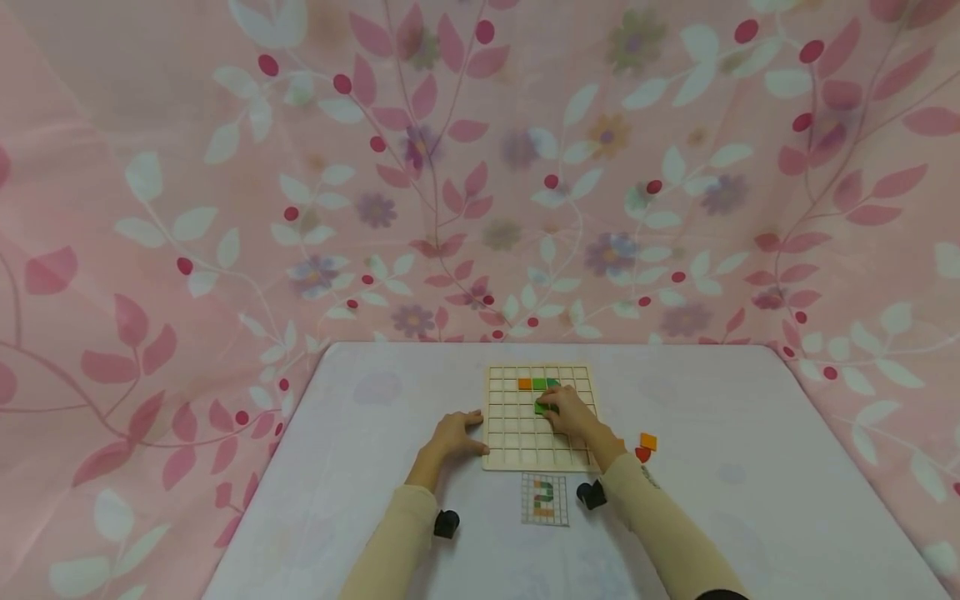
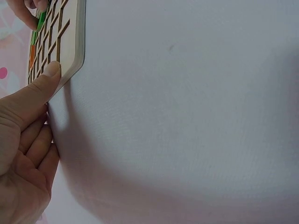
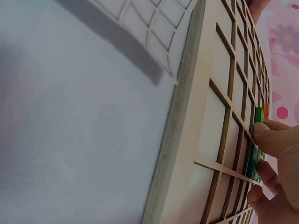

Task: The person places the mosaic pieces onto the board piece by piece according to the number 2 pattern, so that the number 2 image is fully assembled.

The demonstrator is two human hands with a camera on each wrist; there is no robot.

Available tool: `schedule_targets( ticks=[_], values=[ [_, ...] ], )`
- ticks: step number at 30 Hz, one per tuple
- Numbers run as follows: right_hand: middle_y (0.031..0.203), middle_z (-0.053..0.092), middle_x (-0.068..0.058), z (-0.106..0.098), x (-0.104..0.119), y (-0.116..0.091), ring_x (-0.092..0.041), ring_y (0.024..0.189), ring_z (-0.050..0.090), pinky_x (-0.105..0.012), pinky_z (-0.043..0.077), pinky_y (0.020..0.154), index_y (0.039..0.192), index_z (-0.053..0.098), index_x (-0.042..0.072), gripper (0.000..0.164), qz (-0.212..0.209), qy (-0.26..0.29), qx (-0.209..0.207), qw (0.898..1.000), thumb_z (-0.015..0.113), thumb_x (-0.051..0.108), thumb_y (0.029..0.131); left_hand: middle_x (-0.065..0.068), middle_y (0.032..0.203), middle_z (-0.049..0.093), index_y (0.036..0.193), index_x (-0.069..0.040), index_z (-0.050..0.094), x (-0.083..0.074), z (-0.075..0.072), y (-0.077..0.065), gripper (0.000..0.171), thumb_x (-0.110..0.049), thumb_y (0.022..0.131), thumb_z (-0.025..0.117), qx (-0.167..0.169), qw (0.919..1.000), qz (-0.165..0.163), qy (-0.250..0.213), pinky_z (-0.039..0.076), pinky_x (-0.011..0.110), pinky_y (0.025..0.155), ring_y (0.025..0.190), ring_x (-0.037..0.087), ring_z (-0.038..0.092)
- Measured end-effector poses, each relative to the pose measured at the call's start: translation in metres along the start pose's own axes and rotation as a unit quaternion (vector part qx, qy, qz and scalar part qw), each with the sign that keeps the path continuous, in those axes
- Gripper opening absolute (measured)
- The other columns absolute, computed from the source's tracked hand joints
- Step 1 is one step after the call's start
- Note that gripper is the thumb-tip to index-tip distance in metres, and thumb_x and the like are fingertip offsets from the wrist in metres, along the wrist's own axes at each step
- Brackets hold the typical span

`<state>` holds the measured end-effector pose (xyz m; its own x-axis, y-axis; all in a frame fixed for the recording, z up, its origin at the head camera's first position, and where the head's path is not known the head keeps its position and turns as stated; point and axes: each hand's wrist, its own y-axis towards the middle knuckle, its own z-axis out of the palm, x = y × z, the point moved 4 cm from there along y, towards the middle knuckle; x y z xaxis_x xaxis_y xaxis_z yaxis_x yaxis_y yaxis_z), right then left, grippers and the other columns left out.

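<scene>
A pale wooden grid board [image 1: 510,461] lies on the table between the two hands. My right hand [image 1: 570,412] is over its right half, thumb and fingertips pinching a green tile [image 3: 258,115] low at the grid. Beside those fingers in the right wrist view is a dark green tile [image 3: 252,161]. One row further back sit an orange tile [image 1: 524,384], another green tile [image 1: 539,384] and a teal piece [image 1: 552,382], partly covered by the hand. Along the board's left edge my left hand [image 1: 452,435] rests, thumb on the rim and fingers spread.
In front of the board lies a gridded pattern card [image 1: 544,500] with a coloured figure. To the right are a loose orange tile [image 1: 648,442], a red piece [image 1: 642,454] and another orange tile [image 1: 619,445] beside the right sleeve. A flowered pink curtain [image 1: 480,208] hangs behind the table.
</scene>
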<state>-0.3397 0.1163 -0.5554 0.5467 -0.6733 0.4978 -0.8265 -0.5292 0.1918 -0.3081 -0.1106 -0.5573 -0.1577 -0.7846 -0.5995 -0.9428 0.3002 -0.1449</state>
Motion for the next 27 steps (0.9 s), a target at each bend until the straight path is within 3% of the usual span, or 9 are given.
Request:
schedule_targets(
  ticks=[6,11,16,20,24,27],
  values=[
    [0.110,0.064,-0.016,0.003,0.002,-0.007,-0.033,0.097,0.052,-0.044,0.048,0.080,0.107,0.070,-0.003,0.021,0.024,-0.010,-0.021,0.999,0.064,0.003,0.087,0.009,0.136,0.052,0.125,0.002,0.058,0.000,0.001,0.000,0.066,-0.020,0.068,0.084,0.001,1.0000,0.004,0.004,0.034,0.049,0.106,0.127,0.037,0.043],
    [0.114,0.064,-0.012,0.009,0.003,-0.010,-0.031,0.102,0.052,-0.042,0.049,0.086,0.108,0.070,0.001,0.022,0.060,-0.021,-0.038,0.997,0.064,0.010,0.089,0.009,0.136,0.053,0.126,0.001,0.058,0.001,0.001,0.000,0.067,-0.020,0.068,0.084,-0.001,1.0000,0.004,0.008,0.034,0.049,0.106,0.127,0.037,0.043],
    [0.124,0.057,-0.019,0.010,0.005,-0.016,-0.039,0.108,0.047,-0.050,0.043,0.091,0.112,0.069,0.001,0.024,0.036,-0.048,-0.076,0.995,0.061,0.009,0.090,0.008,0.136,0.053,0.126,0.000,0.058,0.000,0.000,0.000,0.067,-0.021,0.068,0.084,-0.003,1.0000,0.000,0.003,0.034,0.048,0.106,0.127,0.036,0.044],
    [0.128,0.050,-0.026,0.002,0.005,-0.031,-0.046,0.104,0.045,-0.058,0.042,0.083,0.117,0.064,-0.003,0.029,0.032,-0.032,-0.136,0.990,0.059,0.003,0.089,0.008,0.136,0.053,0.126,0.000,0.059,-0.001,0.000,-0.001,0.066,-0.020,0.068,0.084,-0.003,1.0000,-0.002,0.001,0.034,0.047,0.107,0.127,0.036,0.044],
    [0.120,0.053,-0.029,-0.013,0.002,-0.054,-0.046,0.097,0.045,-0.058,0.042,0.076,0.114,0.064,-0.007,0.029,0.049,-0.004,-0.195,0.980,0.062,-0.003,0.085,0.008,0.136,0.053,0.126,-0.001,0.058,-0.001,-0.001,-0.001,0.066,-0.021,0.069,0.084,-0.001,1.0000,-0.008,0.001,0.034,0.047,0.107,0.128,0.035,0.044],
    [0.113,0.056,-0.029,-0.025,-0.004,-0.074,-0.046,0.096,0.045,-0.056,0.041,0.077,0.112,0.064,-0.007,0.029,0.069,-0.003,-0.213,0.975,0.065,-0.003,0.083,0.008,0.137,0.052,0.127,0.000,0.058,-0.002,-0.001,-0.002,0.066,-0.020,0.069,0.084,0.000,0.9999,-0.012,0.000,0.033,0.047,0.107,0.128,0.036,0.043]
  ],
)
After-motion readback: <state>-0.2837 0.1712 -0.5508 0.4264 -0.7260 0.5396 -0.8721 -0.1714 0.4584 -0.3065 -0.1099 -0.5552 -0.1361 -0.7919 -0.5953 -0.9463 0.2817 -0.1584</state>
